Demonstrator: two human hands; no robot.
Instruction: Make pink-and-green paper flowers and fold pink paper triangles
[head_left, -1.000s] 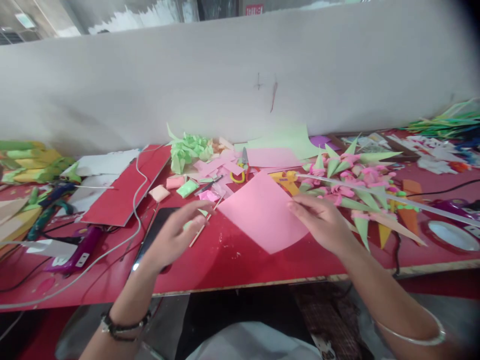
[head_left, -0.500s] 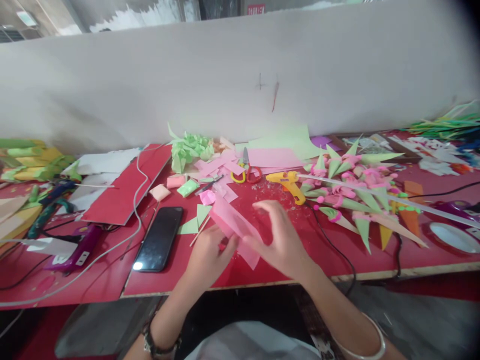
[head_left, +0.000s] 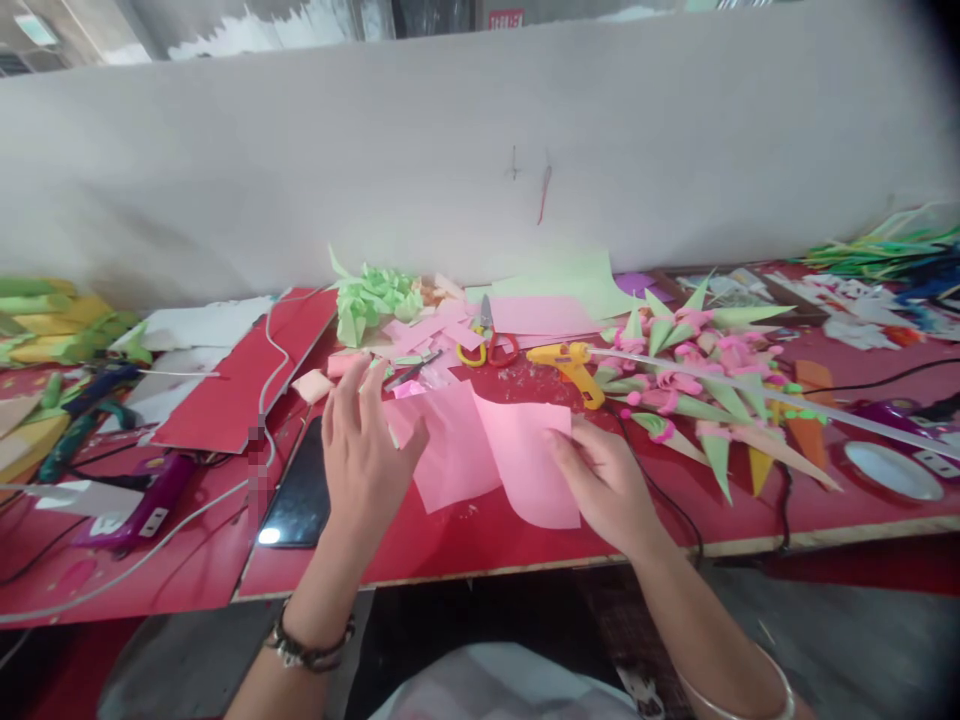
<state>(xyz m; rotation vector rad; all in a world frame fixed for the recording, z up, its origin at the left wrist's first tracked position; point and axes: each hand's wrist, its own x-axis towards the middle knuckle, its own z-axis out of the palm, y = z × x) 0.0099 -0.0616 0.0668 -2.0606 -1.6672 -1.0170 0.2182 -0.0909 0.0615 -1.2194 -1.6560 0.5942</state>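
A pink paper sheet (head_left: 461,455) is spread above the red table, with a crease near its middle and a curling right half. My right hand (head_left: 604,480) pinches that half by its right edge, thumb in front. At the sheet's left side, my left hand (head_left: 371,455) is open, fingers raised and spread. Its thumb overlaps the paper; whether they touch I cannot tell. Behind the sheet lie scissors (head_left: 502,350) with red and yellow handles and a yellow glue gun (head_left: 574,372). A black phone (head_left: 298,495) is partly hidden by my left hand.
Paper flowers (head_left: 697,350) in pink and green pile up at the right, beside a white oval dish (head_left: 892,470). Crumpled green paper (head_left: 375,300) sits at the back. A white cable (head_left: 202,520) crosses the left side. A grey partition (head_left: 420,160) stands behind.
The pink paper, folded between both hands before, has opened out. My left hand has moved left and up with its fingers spread, while my right has shifted right to the paper's edge.
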